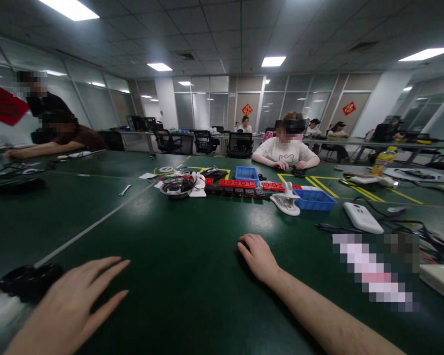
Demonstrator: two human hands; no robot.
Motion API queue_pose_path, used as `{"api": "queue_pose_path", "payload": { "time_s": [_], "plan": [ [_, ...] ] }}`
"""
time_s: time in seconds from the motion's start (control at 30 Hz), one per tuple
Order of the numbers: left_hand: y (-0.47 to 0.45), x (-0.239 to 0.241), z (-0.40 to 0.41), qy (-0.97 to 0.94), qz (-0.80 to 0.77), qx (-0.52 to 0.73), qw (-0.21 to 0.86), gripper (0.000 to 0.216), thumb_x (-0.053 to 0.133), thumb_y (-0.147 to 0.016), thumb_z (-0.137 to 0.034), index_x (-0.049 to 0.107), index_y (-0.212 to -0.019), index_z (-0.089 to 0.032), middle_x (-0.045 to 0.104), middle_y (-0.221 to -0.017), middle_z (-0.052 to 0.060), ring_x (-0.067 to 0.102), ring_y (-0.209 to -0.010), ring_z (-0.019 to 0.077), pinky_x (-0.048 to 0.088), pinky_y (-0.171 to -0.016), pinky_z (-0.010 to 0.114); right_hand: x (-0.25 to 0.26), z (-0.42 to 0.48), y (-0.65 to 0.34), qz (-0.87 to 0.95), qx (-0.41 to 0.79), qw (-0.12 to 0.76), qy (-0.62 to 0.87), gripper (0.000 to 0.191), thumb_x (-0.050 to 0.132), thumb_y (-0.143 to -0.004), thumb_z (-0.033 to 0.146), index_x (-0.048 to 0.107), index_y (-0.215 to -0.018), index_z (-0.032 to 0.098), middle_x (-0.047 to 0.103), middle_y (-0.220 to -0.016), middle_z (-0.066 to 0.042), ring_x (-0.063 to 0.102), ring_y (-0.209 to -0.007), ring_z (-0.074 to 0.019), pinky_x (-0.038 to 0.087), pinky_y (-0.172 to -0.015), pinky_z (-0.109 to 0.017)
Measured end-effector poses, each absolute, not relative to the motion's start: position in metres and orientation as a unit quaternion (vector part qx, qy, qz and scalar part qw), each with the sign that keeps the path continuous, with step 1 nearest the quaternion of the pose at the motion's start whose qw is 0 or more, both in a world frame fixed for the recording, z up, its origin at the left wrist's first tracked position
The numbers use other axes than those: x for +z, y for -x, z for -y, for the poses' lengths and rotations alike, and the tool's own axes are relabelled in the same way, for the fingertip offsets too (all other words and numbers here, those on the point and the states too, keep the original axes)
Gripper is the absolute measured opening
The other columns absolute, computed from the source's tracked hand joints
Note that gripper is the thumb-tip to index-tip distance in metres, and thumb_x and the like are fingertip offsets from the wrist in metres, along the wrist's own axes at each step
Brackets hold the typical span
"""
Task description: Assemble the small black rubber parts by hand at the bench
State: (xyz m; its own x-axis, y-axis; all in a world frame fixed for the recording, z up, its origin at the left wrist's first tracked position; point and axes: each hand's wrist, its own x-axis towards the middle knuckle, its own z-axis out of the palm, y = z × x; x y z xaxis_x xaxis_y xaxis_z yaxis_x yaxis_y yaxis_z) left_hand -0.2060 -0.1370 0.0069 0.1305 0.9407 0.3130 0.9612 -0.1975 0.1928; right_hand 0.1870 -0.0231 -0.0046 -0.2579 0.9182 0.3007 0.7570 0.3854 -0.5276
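Note:
My left hand (72,301) hovers at the lower left over the green table (163,296), fingers stretched out and apart, holding nothing. Behind its wrist lies a glossy black rounded object (29,281), partly covered by the hand. Palm down near the middle of the table, my right hand (258,256) rests with its thumb apart and its fingers slightly bent. Nothing shows in it. Beyond the right hand stands a white clip-like stand (286,201), beside a row of red and black blocks (240,188).
Farther back are a metal bowl of cables (175,188), a small wrench (125,190) and blue bins (315,199) (246,173). To the right lie a white device (362,217), black cables (425,231) and a yellow-capped bottle (384,160). A person (286,150) sits opposite.

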Motion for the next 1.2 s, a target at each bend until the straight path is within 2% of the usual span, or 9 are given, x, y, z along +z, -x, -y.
{"api": "queue_pose_path", "payload": {
  "time_s": [0.1, 0.23, 0.3, 0.43, 0.57, 0.67, 0.87, 1.07, 1.2],
  "plan": [
    [0.125, 0.019, 0.135, 0.844, 0.520, -0.128, -0.037, 0.048, 0.057, -0.076, -0.042, 0.042, -0.122, -0.047, 0.049, -0.126, -0.008, 0.050, -0.110, 0.0275, 0.042, -0.093, 0.044, -0.010, 0.019, -0.189, 0.760, 0.160, 0.328, 0.538, 0.028, 0.041, -0.087, 0.034, 0.059, -0.099, 0.016, 0.060, -0.100, -0.009, 0.052, -0.098, -0.0229, 0.038, -0.089, -0.036],
    [0.036, 0.038, 0.101, 0.920, 0.361, -0.112, -0.103, 0.046, 0.062, -0.075, -0.031, 0.050, -0.119, -0.030, 0.053, -0.119, 0.003, 0.049, -0.109, 0.0243, 0.042, -0.093, 0.039, -0.019, 0.011, -0.195, 0.704, 0.184, 0.401, 0.556, 0.036, 0.029, -0.090, 0.036, 0.055, -0.104, 0.016, 0.059, -0.103, -0.011, 0.053, -0.098, -0.0227, 0.041, -0.087, -0.037],
    [0.003, 0.039, 0.075, 0.931, 0.328, -0.131, -0.096, 0.045, 0.063, -0.075, -0.032, 0.051, -0.118, -0.025, 0.053, -0.116, 0.006, 0.050, -0.107, 0.0243, 0.043, -0.090, 0.038, -0.023, 0.007, -0.198, 0.679, 0.191, 0.437, 0.558, 0.039, 0.025, -0.090, 0.038, 0.054, -0.102, 0.016, 0.060, -0.102, -0.011, 0.054, -0.097, -0.0224, 0.043, -0.086, -0.037],
    [-0.051, 0.024, 0.032, 0.919, 0.347, -0.178, -0.068, 0.060, 0.064, -0.074, -0.034, 0.041, -0.126, -0.016, 0.046, -0.126, 0.012, 0.042, -0.116, 0.0289, 0.039, -0.095, 0.044, -0.028, 0.002, -0.203, 0.643, 0.200, 0.488, 0.556, 0.040, 0.022, -0.090, 0.041, 0.053, -0.098, 0.016, 0.061, -0.096, -0.010, 0.057, -0.091, -0.0210, 0.046, -0.082, -0.034],
    [-0.076, 0.011, 0.013, 0.932, 0.318, -0.162, -0.069, 0.033, 0.052, -0.084, -0.022, 0.051, -0.116, -0.017, 0.055, -0.117, 0.009, 0.052, -0.106, 0.0231, 0.042, -0.093, 0.037, -0.028, 0.000, -0.203, 0.633, 0.204, 0.500, 0.556, 0.039, 0.024, -0.090, 0.041, 0.054, -0.094, 0.016, 0.061, -0.091, -0.009, 0.057, -0.089, -0.0206, 0.046, -0.080, -0.033],
    [-0.069, 0.008, 0.010, 0.935, 0.314, -0.147, -0.069, 0.029, 0.050, -0.085, -0.021, 0.054, -0.114, -0.019, 0.054, -0.120, 0.007, 0.048, -0.113, 0.0230, 0.039, -0.097, 0.037, -0.026, 0.000, -0.202, 0.643, 0.210, 0.491, 0.549, 0.039, 0.025, -0.089, 0.042, 0.054, -0.094, 0.017, 0.060, -0.093, -0.009, 0.056, -0.090, -0.0204, 0.045, -0.082, -0.032],
    [-0.008, 0.006, 0.016, 0.902, 0.409, -0.120, -0.064, 0.041, 0.048, -0.087, -0.023, 0.042, -0.127, -0.022, 0.042, -0.134, 0.007, 0.039, -0.122, 0.0241, 0.033, -0.100, 0.042, -0.022, 0.003, -0.200, 0.677, 0.222, 0.453, 0.535, 0.037, 0.030, -0.088, 0.043, 0.057, -0.093, 0.018, 0.060, -0.094, -0.008, 0.055, -0.092, -0.0219, 0.042, -0.085, -0.035],
    [0.065, 0.014, 0.045, 0.859, 0.502, -0.068, -0.080, 0.046, 0.041, -0.090, -0.033, 0.029, -0.135, -0.029, 0.032, -0.141, 0.004, 0.032, -0.127, 0.0230, 0.029, -0.103, 0.044, -0.019, 0.006, -0.199, 0.712, 0.219, 0.413, 0.524, 0.038, 0.030, -0.087, 0.043, 0.059, -0.089, 0.019, 0.060, -0.091, -0.008, 0.054, -0.090, -0.0225, 0.042, -0.083, -0.036],
    [0.113, 0.021, 0.077, 0.824, 0.561, -0.015, -0.078, 0.051, 0.037, -0.090, -0.030, 0.022, -0.138, -0.026, 0.022, -0.145, 0.004, 0.029, -0.129, 0.0232, 0.026, -0.105, 0.043, -0.018, 0.007, -0.199, 0.730, 0.217, 0.395, 0.514, 0.039, 0.031, -0.086, 0.045, 0.060, -0.085, 0.019, 0.060, -0.089, -0.008, 0.055, -0.089, -0.0224, 0.041, -0.084, -0.036]
  ]
}}
